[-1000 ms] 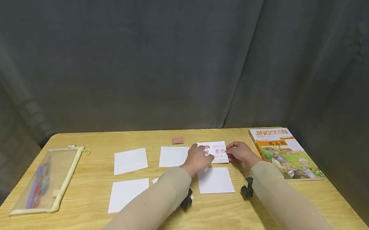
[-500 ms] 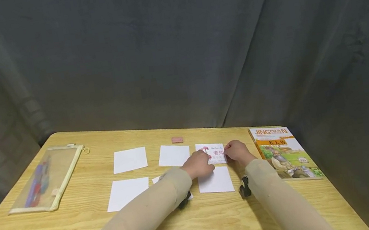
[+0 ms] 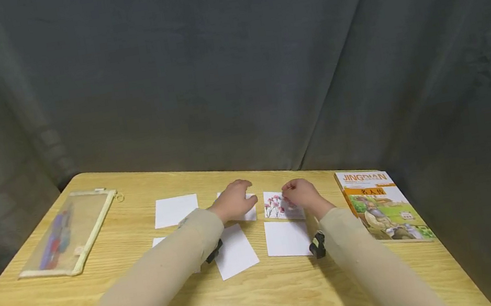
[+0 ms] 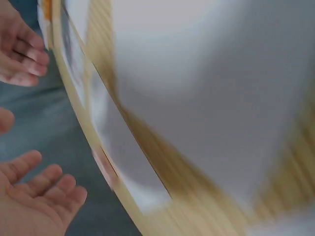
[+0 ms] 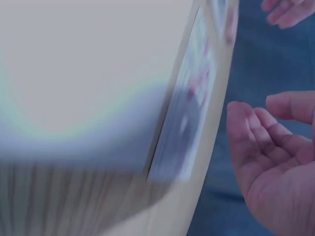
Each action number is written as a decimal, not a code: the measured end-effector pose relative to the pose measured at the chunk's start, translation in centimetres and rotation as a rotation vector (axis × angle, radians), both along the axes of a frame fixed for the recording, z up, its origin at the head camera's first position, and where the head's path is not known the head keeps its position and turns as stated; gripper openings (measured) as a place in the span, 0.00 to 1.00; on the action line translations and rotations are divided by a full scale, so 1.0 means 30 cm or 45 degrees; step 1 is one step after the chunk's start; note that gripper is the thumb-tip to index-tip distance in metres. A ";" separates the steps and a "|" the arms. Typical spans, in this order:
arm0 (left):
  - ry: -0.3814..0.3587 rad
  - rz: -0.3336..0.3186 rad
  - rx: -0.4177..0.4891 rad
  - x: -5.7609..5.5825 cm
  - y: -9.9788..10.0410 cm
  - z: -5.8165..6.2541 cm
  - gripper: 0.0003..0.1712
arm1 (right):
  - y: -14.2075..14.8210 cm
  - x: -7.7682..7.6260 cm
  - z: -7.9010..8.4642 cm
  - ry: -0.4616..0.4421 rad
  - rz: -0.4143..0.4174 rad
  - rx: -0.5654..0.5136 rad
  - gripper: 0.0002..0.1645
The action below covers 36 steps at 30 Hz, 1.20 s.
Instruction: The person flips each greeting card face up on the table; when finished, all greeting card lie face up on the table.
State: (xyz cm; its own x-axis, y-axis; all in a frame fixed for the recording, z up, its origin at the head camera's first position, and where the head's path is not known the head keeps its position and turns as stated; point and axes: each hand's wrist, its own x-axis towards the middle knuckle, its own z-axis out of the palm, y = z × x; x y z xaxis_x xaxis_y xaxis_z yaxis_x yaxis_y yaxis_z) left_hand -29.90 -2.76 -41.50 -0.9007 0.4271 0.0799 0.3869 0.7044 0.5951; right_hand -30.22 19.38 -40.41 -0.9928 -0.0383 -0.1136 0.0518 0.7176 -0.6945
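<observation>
Pink-flowered card (image 3: 273, 207) flat on the table (image 3: 267, 300), just beyond 1 of 5 white cards (image 3: 287, 238). Right hand (image 3: 301, 193) over its far right part — loosely bent, grasping nothing, contact hard to judge. Left hand (image 3: 233, 200) above another of the white cards — relaxed, spread, likewise empty. Book (image 3: 379, 207) to the right, pouch (image 3: 69, 235) to the left.

gap between 2 hands (image 3: 235, 202) (image 3: 302, 194), table (image 3: 258, 304) space between sleeves (image 3: 164, 281), pouch (image 3: 75, 226) blocking left, book (image 3: 384, 206) right, curtain (image 3: 214, 73) behind
</observation>
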 end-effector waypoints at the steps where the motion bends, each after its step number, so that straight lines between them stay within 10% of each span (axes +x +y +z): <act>1: -0.005 -0.003 -0.016 -0.006 -0.024 -0.001 0.32 | -0.021 0.001 0.004 -0.015 0.015 -0.039 0.15; 16: -0.051 -0.171 -0.418 0.014 -0.174 -0.068 0.35 | -0.194 -0.002 -0.034 -0.325 0.014 -0.392 0.19; 36: -0.125 -0.145 -0.441 0.040 -0.141 -0.063 0.34 | -0.211 -0.023 -0.038 -0.334 -0.136 -0.706 0.15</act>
